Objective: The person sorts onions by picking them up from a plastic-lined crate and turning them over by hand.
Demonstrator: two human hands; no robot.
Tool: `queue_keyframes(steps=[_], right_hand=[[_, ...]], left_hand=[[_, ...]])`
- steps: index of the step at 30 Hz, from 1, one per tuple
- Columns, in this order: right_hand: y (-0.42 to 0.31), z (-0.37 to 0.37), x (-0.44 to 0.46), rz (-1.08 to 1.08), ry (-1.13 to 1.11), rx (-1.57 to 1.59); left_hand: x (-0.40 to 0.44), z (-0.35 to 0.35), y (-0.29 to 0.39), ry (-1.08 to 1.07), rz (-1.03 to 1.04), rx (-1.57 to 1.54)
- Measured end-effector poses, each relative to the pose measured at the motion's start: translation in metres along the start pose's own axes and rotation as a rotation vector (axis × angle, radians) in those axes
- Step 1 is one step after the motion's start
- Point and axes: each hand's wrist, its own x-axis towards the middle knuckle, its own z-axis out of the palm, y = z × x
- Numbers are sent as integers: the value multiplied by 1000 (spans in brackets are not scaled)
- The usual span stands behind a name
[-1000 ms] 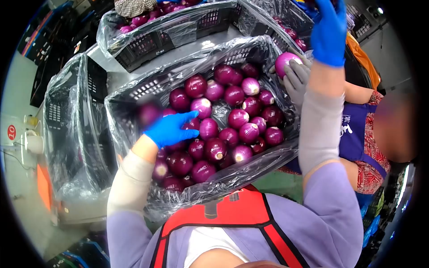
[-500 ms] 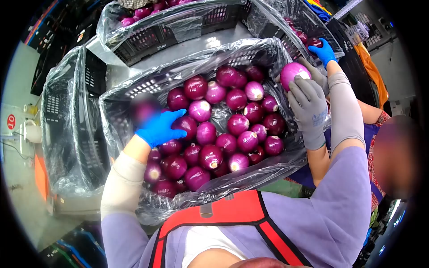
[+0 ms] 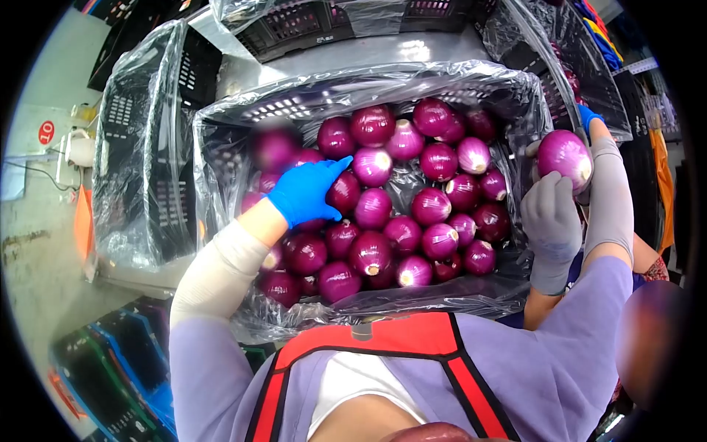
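Many glossy red onions (image 3: 403, 236) fill the floor of a black perforated crate (image 3: 280, 109) lined with clear plastic film (image 3: 434, 72), a small gap showing near the middle of the layer. One dark onion (image 3: 345, 194) just left of that gap sits beside the person's blue-gloved left hand (image 3: 309, 191). Half a second ago that hand was just left of this onion; now it reaches over it, fingers spread, index finger along the upper side and thumb below. Whether they grip it I cannot tell. The neighbouring onions keep the same arrangement, so the crate's contents appear unchanged by this reach.

The right hand (image 3: 588, 118) has also shifted. It was at an onion in the right-hand crate (image 3: 526, 44); now only a bit of blue glove shows near that crate's edge, and I cannot tell whether its fingers are wide, narrow or holding anything.

In front of it, at the lined crate's right rim, a co-worker's grey-gloved hand (image 3: 551, 221) is at a large, paler onion (image 3: 565, 158), still outside the layer.

Farther out, another film-wrapped crate (image 3: 195, 74) stands on the left, and one more (image 3: 294, 26) lies beyond the metal bench (image 3: 449, 53).
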Motion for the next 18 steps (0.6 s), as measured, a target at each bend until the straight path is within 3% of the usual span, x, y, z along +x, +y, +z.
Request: queue_keyframes(steps=[5,9,12,17,18], right_hand=[[-2,-17,3,310,149,665],[-2,-19,9,405,229,880],[1,-23,9,402,211,783],[-3,-28,5,258,51,133],[-5,-28,6,258,38,124]], left_hand=[[5,3,7,-32,-56,62],[9,6,5,-26,-21,212],[11,8,2,-11,6,207],[12,12,-7,17,66,193],[13,10,-6,15,79,184]])
